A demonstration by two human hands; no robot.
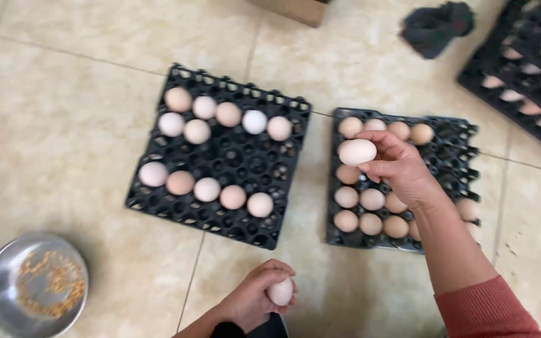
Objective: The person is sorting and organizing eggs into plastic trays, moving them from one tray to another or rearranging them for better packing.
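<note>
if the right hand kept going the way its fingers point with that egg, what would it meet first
The right hand points left across its black tray holding a pale egg. Going on, it would probably first cross the tray's left edge, then bare floor tile, then the second tray. Height above them is unclear.

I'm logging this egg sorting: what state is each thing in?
Left black plastic egg tray: partly filled, middle row bare.
Right black plastic egg tray: partly filled.
Left hand: grip shut on a pale egg.
Right hand: holds a whitish egg over the right tray.
Round metal bowl: holds yellowish grain.
</note>
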